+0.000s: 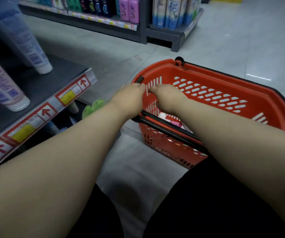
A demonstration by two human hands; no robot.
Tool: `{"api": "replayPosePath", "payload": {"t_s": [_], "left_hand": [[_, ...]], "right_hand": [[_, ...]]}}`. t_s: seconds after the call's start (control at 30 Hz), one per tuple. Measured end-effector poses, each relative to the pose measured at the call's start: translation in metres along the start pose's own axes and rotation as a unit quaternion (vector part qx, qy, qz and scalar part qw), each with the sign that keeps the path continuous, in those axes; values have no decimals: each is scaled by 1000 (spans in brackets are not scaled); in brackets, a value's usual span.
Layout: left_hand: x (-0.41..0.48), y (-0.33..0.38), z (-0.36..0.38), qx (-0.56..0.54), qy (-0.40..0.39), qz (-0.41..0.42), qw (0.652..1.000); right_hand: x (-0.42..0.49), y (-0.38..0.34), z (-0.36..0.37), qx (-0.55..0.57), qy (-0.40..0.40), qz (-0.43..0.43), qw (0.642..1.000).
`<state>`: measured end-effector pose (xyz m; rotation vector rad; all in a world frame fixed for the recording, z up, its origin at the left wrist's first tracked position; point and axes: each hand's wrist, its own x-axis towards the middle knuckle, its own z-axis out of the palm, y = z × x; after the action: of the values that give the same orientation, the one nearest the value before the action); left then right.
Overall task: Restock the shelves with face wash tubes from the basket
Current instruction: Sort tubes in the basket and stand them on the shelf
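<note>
A red plastic basket (224, 78) stands on the floor in front of me, its black handle (169, 133) folded along the near rim. Pink and white face wash tubes (171, 120) show at its bottom, mostly hidden by my right arm. My left hand (129, 98) lies over the basket's left rim, fingers bent down into it. My right hand (167, 98) reaches down inside next to it, its fingers hidden behind the hand. What either hand holds is not visible. On the shelf (40, 83) at my left stand a blue-white tube (33, 54) and a pink tube (4, 88), caps down.
The shelf's front edge carries a price-label strip (52, 107) with red arrows. Below it a lower shelf holds a green package (93, 108). Across the grey tiled aisle (104, 54), dark shelving holds pink bottles (129, 9) and blue-white packs (171, 12). My dark-clothed knees fill the bottom.
</note>
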<state>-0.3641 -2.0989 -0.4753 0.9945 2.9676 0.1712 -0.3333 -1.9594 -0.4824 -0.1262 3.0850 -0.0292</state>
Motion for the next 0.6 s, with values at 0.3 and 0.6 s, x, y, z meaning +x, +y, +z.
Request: {"api": "replayPosePath", "payload": {"t_s": [0.3, 0.6], "left_hand": [[46, 52, 41, 104, -99, 77, 987], [85, 84, 94, 98, -288, 51, 951]], "right_hand": [[-10, 67, 28, 20, -86, 63, 994], [-10, 114, 59, 52, -240, 115, 963]]}}
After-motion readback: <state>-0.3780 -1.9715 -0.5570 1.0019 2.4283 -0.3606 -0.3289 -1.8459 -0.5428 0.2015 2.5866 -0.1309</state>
